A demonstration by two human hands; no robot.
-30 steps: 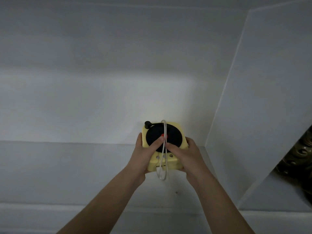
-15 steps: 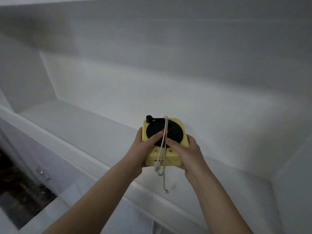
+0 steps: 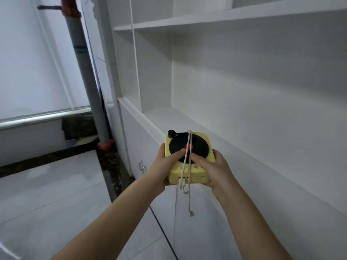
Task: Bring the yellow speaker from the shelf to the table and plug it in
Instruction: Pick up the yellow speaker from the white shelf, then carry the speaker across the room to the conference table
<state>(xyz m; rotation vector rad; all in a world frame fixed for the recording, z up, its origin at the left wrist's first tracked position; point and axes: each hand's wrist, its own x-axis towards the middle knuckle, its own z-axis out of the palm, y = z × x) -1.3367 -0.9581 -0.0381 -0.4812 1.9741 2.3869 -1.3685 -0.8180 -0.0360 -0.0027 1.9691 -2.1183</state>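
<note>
The yellow speaker (image 3: 203,167), shaped like a small turntable with a black disc and a red centre, is held in the air just off the front edge of the white shelf (image 3: 244,147). My left hand (image 3: 165,164) grips its left side with the thumb on the disc. My right hand (image 3: 216,169) grips its right side, thumb on the disc too. A white cable (image 3: 188,152) is looped over the speaker's top, and its loose end (image 3: 191,212) dangles below the front face. No table is in view.
White shelving compartments (image 3: 155,59) rise at the right, over lower cabinet doors with a metal handle (image 3: 142,165). A grey pipe (image 3: 88,76) with orange fittings stands at the left beside a glass door. A dark cord (image 3: 163,233) runs across the pale tiled floor (image 3: 47,194).
The speaker has come out of the shelf compartment, held in both hands. The view has swung left, bringing the floor, pipe and cabinet doors into sight. The cable end hangs lower.
</note>
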